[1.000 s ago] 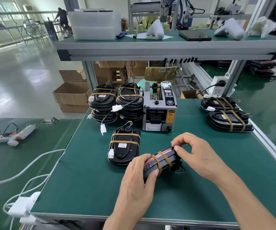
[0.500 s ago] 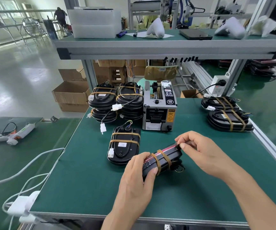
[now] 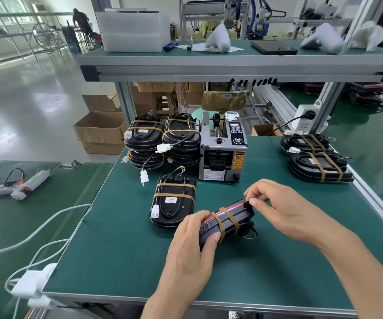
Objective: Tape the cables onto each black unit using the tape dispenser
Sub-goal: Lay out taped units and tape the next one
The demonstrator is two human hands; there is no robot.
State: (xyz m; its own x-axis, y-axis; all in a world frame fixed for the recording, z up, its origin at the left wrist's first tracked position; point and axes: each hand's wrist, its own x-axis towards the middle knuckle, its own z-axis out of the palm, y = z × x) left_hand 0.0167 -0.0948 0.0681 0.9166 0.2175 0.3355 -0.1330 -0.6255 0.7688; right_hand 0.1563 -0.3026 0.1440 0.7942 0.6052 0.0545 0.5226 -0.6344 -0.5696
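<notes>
In the head view, a black unit [image 3: 226,223] is held on edge on the desk [image 3: 121,249], at 6 o'clock from the dispenser [image 3: 222,155]; the left hand [image 3: 192,247] is curled round its near end, and the right hand [image 3: 277,208] pinches its far top corner, where the fingers [image 3: 253,201] appear to press down a tape end. Two strips already cross the unit, so the taping step seems nearly closed. Next, it is judged, the unit must be laid beside the taped one [image 3: 174,201] at 10 o'clock and a fresh strip drawn.
</notes>
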